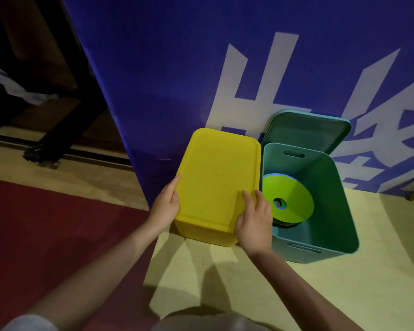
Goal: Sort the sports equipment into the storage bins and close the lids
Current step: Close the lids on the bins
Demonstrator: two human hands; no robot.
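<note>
Resting on the yellow lid (219,177) that covers the yellow bin (206,235) on the floor, the left hand (166,206) and right hand (253,218) grasp its near corners, beside the open green bin (332,211) holding green discs (288,199), whose green lid (306,130) leans against the blue banner (165,68).

Backdrop and flooring
A blue banner (165,68) with white lettering stands beyond the hands; a red mat (46,235) lies left of them.
</note>
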